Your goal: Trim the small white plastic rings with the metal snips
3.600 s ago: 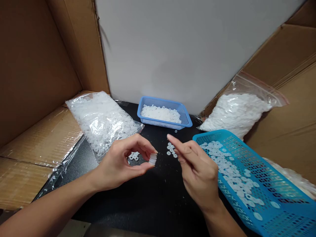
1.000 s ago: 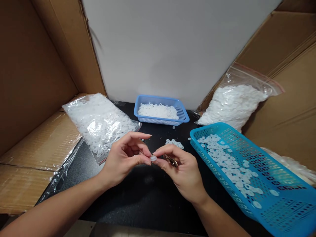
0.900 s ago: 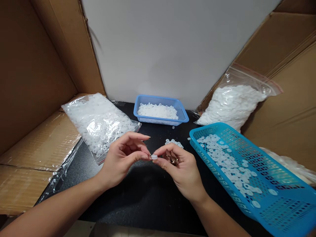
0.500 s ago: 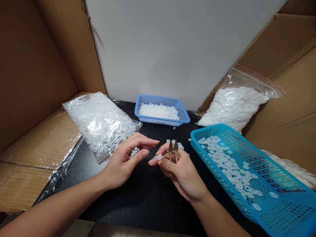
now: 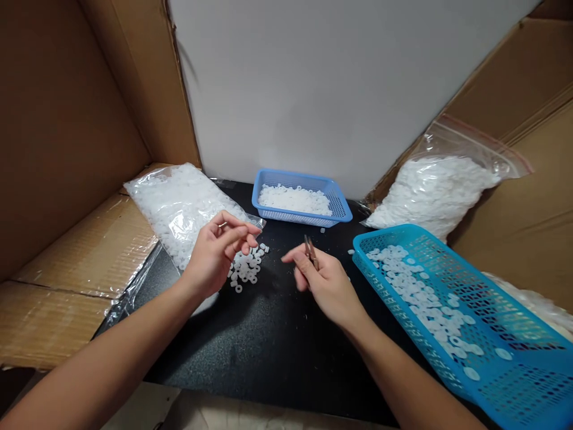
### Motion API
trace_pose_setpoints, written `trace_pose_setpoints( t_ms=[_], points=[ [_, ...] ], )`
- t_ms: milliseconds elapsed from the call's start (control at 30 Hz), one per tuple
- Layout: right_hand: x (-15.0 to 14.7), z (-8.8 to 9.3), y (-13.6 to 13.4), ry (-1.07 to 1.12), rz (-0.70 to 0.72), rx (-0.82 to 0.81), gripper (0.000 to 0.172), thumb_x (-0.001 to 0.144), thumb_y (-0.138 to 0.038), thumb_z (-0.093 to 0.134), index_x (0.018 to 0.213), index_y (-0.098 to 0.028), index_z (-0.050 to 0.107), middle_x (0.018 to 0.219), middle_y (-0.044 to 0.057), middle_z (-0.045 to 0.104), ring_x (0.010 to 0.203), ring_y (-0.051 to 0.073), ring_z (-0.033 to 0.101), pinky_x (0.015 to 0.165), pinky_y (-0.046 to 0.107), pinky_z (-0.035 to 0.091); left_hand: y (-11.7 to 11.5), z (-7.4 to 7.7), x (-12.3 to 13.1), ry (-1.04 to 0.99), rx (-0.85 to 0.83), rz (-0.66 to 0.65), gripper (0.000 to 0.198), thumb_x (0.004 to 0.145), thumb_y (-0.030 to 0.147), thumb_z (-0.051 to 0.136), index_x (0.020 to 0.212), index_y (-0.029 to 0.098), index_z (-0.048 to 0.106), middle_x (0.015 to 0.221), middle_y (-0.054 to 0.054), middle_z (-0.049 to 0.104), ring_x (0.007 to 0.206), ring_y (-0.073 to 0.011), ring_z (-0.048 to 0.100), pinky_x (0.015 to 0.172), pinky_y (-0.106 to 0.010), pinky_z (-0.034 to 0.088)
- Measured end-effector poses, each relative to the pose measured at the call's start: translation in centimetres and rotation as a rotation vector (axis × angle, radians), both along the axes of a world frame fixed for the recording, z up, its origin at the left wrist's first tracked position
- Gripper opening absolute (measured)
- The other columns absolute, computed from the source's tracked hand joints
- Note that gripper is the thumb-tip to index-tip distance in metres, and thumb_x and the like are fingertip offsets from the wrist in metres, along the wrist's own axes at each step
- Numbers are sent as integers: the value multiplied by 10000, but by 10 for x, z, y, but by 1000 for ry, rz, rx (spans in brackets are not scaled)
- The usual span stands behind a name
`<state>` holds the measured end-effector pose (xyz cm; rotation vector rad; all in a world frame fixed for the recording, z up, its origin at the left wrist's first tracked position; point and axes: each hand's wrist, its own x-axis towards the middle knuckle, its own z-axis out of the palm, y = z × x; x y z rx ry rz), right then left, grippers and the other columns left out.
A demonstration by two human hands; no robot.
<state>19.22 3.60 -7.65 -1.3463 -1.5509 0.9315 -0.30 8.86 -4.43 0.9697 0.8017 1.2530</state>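
Observation:
My left hand (image 5: pixel 220 251) is raised over a small pile of white plastic rings (image 5: pixel 245 270) on the black table (image 5: pixel 250 349). Its thumb and forefinger come together at the tips, and whatever may be between them is too small to make out. My right hand (image 5: pixel 329 280) holds a pair of thread snips (image 5: pixel 311 251), blades pointing up and close together. The snips' handles are hidden in the palm. The right thumb rests near the forefinger, with no white piece visible there.
A blue basket (image 5: pixel 304 216) of small white rings stands at the back. On the right is a larger turquoise basket (image 5: pixel 380 286) with white discs and rings. Clear bags of white pieces lie at left (image 5: pixel 174 203) and right (image 5: pixel 434 191). Cardboard (image 5: pixel 71 257) walls the sides.
My hands have moved apart, the left one up and its fingers closing. The white piece at my right fingertips no longer shows there. The snips' blades have come closer together.

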Motion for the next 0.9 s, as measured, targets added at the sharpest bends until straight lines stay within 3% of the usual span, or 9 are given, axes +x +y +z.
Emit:
trace_pose_setpoints(
  t_ms=[67, 167, 233, 333, 467, 533, 633, 767, 900],
  points=[
    [0, -4, 11, -152, 86, 65, 212, 995, -254, 526, 956, -216, 731, 793, 20, 657, 643, 157, 596, 618, 278, 463, 10, 1, -7, -52, -76, 6, 169, 658, 78, 632, 785, 186, 601, 653, -13, 715, 506, -99, 544, 460, -185, 390],
    [-10, -17, 25, -215, 182, 78, 200, 853, -72, 620, 848, -235, 735, 884, 27, 652, 755, 169, 645, 703, 285, 495, 16, -1, -13, -34, -101, -41, 122, 685, 122, 572, 782, 191, 598, 480, 51, 520, 405, -91, 366, 399, -187, 266],
    [-18, -26, 31, -237, 205, 81, 218, 797, -34, 661, 806, -244, 718, 859, 9, 631, 742, 168, 625, 700, 285, 484, 16, -4, -13, -3, -102, -73, 38, 794, 184, 591, 757, 188, 601, 432, 88, 380, 389, -83, 267, 404, -194, 231],
    [-24, -35, 36, -235, 191, 101, 181, 786, -63, 706, 765, -241, 685, 844, 7, 622, 754, 180, 598, 708, 298, 471, 14, -10, -10, 53, -89, -110, 152, 902, 291, 663, 802, 177, 643, 424, 124, 280, 394, -77, 218, 436, -205, 239],
    [-14, -29, 32, -154, 130, 105, 80, 859, -245, 723, 792, -225, 684, 818, 24, 668, 713, 178, 580, 654, 296, 465, 10, -17, -7, 136, -74, -158, 123, 896, 299, 716, 904, 177, 699, 469, 86, 458, 446, -94, 312, 484, -220, 263],
    [-6, -21, 25, -104, 77, 91, 162, 903, -369, 703, 873, -209, 702, 789, 22, 680, 622, 153, 533, 569, 278, 426, 7, -19, -6, 173, -71, -183, 103, 861, 267, 739, 916, 182, 725, 574, 43, 602, 486, -98, 358, 499, -227, 258],
    [2, -8, 12, 13, 7, 60, 274, 904, -474, 708, 902, -199, 700, 760, 14, 683, 585, 134, 509, 544, 264, 409, 1, -20, -2, 233, -68, -252, 113, 834, 283, 762, 877, 179, 753, 684, 12, 675, 533, -105, 398, 528, -239, 272],
    [2, 1, 3, 256, -18, 18, 213, 815, -411, 804, 837, -218, 717, 725, -10, 635, 604, 126, 483, 551, 254, 384, -9, -20, 4, 278, -50, -388, 235, 861, 409, 747, 818, 178, 750, 710, 1, 669, 584, -115, 413, 560, -253, 285],
    [-1, -1, 2, 291, 36, 42, 124, 825, -347, 790, 837, -236, 736, 678, -40, 538, 585, 117, 408, 534, 255, 325, -14, -22, 8, 230, -40, -480, 318, 867, 500, 727, 858, 185, 773, 720, 5, 662, 592, -112, 386, 563, -252, 277]
  ],
)
